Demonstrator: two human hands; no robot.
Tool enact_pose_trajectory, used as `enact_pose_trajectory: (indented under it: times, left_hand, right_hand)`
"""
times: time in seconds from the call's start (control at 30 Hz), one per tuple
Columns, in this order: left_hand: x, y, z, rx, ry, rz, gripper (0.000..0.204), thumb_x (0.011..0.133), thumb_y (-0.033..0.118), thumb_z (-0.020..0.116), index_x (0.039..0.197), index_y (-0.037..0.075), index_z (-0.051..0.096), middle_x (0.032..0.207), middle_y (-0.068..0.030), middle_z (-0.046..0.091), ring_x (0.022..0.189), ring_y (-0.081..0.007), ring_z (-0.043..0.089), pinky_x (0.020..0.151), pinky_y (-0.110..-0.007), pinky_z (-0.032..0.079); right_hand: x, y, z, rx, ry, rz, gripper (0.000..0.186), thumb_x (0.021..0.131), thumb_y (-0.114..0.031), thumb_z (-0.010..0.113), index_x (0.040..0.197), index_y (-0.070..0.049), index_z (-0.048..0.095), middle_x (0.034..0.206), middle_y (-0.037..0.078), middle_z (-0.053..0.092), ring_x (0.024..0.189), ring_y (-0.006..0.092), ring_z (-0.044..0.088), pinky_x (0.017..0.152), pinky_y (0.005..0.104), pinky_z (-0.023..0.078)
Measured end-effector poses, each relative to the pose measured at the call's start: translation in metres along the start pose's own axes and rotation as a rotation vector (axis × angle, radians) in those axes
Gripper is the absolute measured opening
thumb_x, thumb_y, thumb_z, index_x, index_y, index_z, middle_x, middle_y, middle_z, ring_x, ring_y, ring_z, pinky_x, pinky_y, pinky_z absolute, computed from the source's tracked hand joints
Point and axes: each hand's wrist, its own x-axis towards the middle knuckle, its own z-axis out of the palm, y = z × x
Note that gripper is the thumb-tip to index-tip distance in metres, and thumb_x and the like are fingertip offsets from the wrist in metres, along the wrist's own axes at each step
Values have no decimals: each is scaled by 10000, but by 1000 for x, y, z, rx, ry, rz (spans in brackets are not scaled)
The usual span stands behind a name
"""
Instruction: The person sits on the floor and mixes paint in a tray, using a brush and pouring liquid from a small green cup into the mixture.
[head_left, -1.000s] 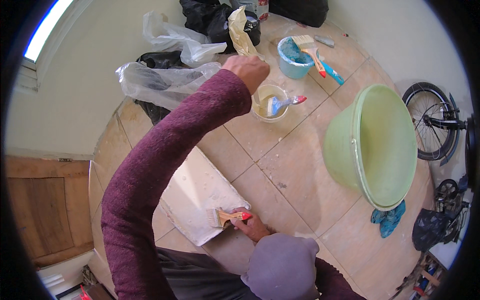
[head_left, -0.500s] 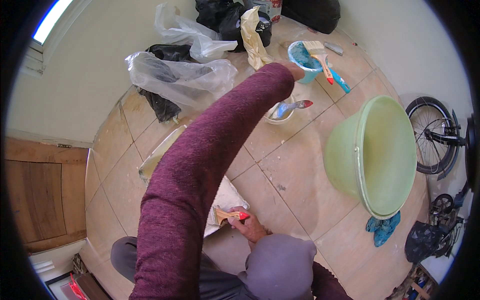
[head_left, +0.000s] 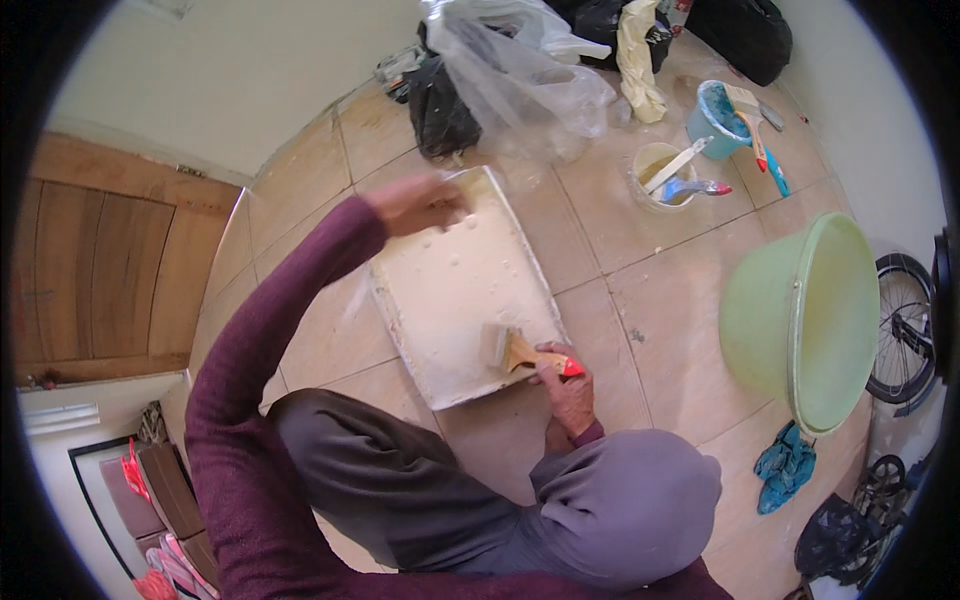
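A flat paintbrush with a wooden handle and red tip is in my right hand, its fingers closed round the handle. Its bristles are over the near end of a shallow rectangular tray coated with cream, paint-like liquid. At the tray's far left edge is my left hand, smeared by motion, so its fingers are unclear. Farther right stands a small white tub with a pale flat stick and a blue-stained brush resting in it.
Behind the tub, a light blue bucket has a brush across its rim. A large green basin stands at right, near a blue cloth and a bicycle wheel. Plastic bags lie at the back.
My left arm has drawn back from near the blue bucket to the tray. A pale stick now shows in the white tub. The view has shifted left, and the brush remains in my right hand.
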Motion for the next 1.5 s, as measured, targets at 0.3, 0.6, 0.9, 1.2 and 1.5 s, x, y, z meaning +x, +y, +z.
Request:
enact_pose_trajectory:
  times: [0.3,0.6,0.9,1.2,1.5]
  left_hand:
    - [-212,-94,206,-858,744,-408,238,924,181,557,1103,23,544,944,-61,643,833,-134,642,674,-251,488]
    - [-194,-98,312,-1079,772,-365,308,937,228,536,1143,6,483,1016,-104,607,874,-177,640,686,-285,515]
    - [-179,-118,325,-1057,835,-337,288,909,247,588,1076,14,559,955,-44,618,864,-138,626,675,-278,520]
    - [-199,-140,331,-1085,861,-284,177,884,170,617,917,23,524,912,-96,628,828,-205,665,688,-314,540]
    - [-203,-202,327,-527,880,-436,341,898,266,581,675,11,545,653,-82,622,647,-160,602,634,-317,473]
  right_hand:
    - [-13,-7,12,167,-89,93,318,900,-114,560,1164,46,485,1077,159,607,970,224,651,738,278,554]
    - [-42,14,3,-155,-102,172,389,890,-169,581,1224,7,487,957,99,621,783,146,626,647,255,509]
    - [-51,14,4,-422,-41,150,343,883,-190,575,1162,2,525,899,102,619,804,190,624,697,306,503]
    - [-64,3,16,-968,32,-205,335,879,-214,580,1127,8,537,922,127,623,857,227,626,740,333,498]
    - [-70,-30,9,-740,309,-386,373,884,-268,576,1115,21,530,971,159,631,944,280,627,805,368,487]
